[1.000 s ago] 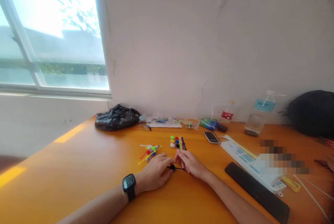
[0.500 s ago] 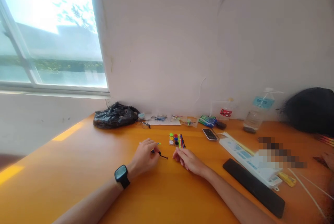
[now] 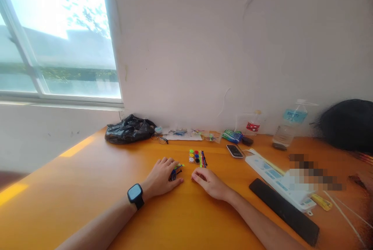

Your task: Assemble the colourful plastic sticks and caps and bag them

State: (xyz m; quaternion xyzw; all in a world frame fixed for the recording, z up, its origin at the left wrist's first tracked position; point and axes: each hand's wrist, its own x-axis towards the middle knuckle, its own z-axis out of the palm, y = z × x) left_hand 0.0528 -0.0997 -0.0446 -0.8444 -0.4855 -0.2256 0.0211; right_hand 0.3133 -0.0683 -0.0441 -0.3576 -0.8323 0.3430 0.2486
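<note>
My left hand [image 3: 163, 177], with a watch [image 3: 135, 194] on its wrist, rests palm down on the wooden table. Its thumb is stretched out and its fingers arch over a small group of blue, black and yellow-green plastic pieces [image 3: 175, 173], partly hidden beneath them. My right hand [image 3: 212, 183] lies across from it, thumb and fingers curled together; anything between the fingertips is too small to make out. Just beyond the right hand sit small round coloured discs [image 3: 191, 155] in two columns. Beside them is a bundle of thin coloured sticks [image 3: 203, 159].
Along the wall stand a black plastic bag [image 3: 129, 128], glasses [image 3: 159, 138], small bagged parts [image 3: 179, 132], a green-blue packet [image 3: 232, 136] and bottles [image 3: 284, 135]. To the right lie a phone [image 3: 234, 151], a white power strip [image 3: 276, 178] and a long black bar [image 3: 282, 209].
My left hand has opened its thumb away from the fingers and flattened over the small pieces; the black stick it held sits lower among them. My right hand has shifted slightly toward me.
</note>
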